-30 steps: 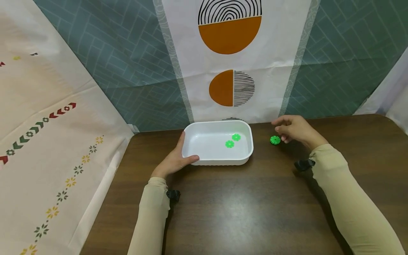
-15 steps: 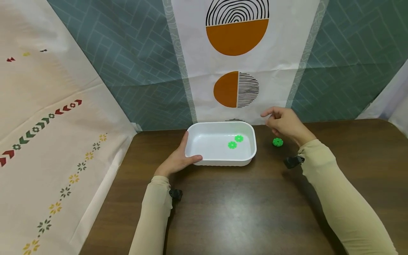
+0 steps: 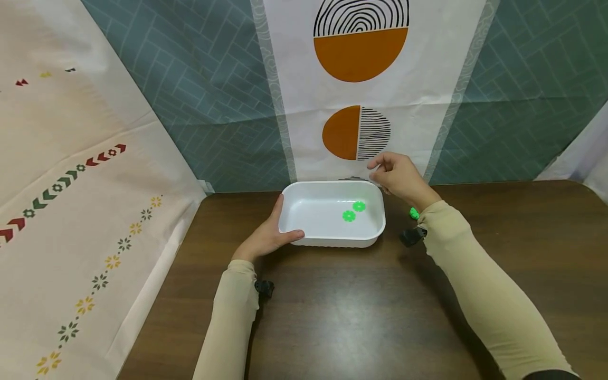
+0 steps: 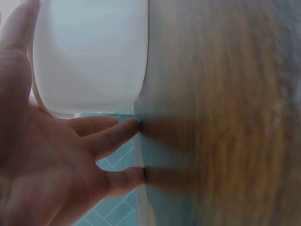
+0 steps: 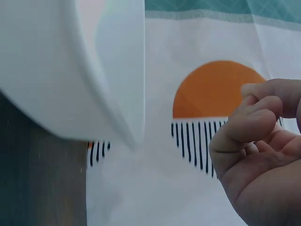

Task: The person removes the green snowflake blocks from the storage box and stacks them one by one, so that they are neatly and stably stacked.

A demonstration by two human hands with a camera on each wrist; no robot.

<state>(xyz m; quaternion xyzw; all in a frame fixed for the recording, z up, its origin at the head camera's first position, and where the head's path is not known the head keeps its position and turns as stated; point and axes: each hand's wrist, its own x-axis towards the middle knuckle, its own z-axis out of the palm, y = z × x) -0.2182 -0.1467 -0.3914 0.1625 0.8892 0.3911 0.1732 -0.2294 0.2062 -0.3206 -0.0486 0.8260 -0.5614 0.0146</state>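
At its left front corner a white rectangular tray (image 3: pixel 332 242) is held by my left hand (image 3: pixel 263 237). The thumb lies over the front rim, while spread fingers (image 4: pixel 110 139) reach down beside the tray's end to the table. Two flat green flower-shaped discs (image 3: pixel 349 216) lie inside, toward the right. My right hand (image 3: pixel 401 178) is raised just beyond the tray's right back corner, its fingers curled and bunched near the thumb in the right wrist view; I cannot tell if something small is between them. Another green disc (image 3: pixel 414 213) is on the table, partly hidden by the right wrist.
The dark wooden table (image 3: pixel 332 306) ends at the back against a patterned cloth (image 3: pixel 228 105) with orange half-circles. A pale cloth (image 3: pixel 95 227) with small motifs hangs at the left. Dark wrist devices (image 3: pixel 264 288) sit below both sleeves.
My right hand has moved left and up from beside the loose green disc to the tray's right back corner. The left hand keeps its place; the two discs inside have not moved within the tray.
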